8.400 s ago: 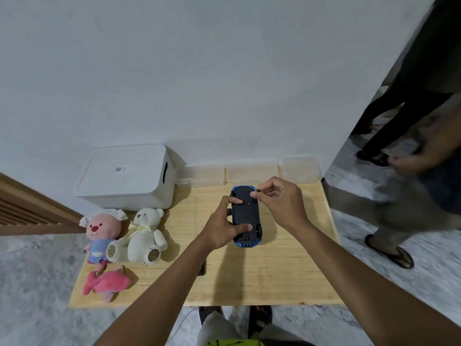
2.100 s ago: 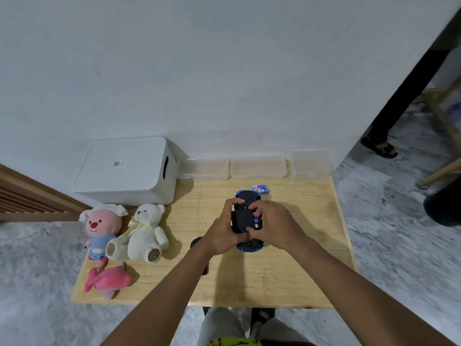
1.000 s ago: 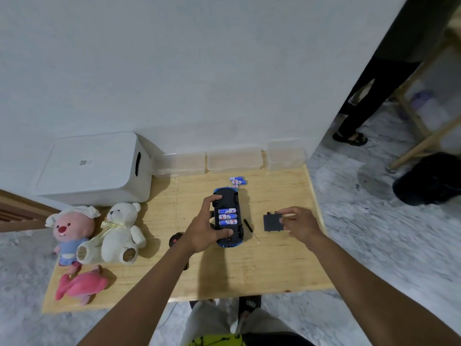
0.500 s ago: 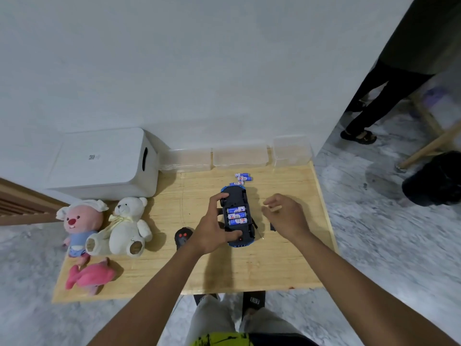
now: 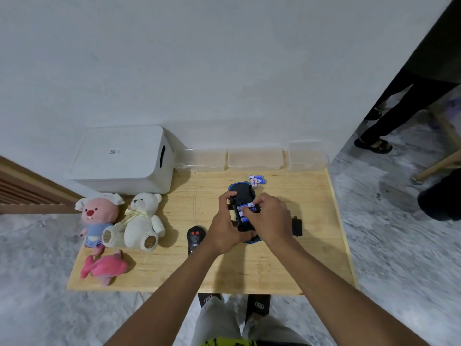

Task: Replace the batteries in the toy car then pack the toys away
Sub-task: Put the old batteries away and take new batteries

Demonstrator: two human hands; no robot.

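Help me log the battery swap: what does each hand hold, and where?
The left hand grips the upturned toy car by its left side; the right hand seems to pinch the top battery in its compartment, by the right end.

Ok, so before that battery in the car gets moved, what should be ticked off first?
1. Toy car upside down, gripped by the left hand: ok.
2. Battery cover off, lying on the table right of the car: ok.
3. Right hand pinching the top battery in the open compartment: ok.
4. Loose batteries within reach beyond the car's far end: ok.
5. Which set is fresh, the loose ones or those in the car: cannot tell.
6. Soft toys packed into the white box: not ok, they lie on the table.
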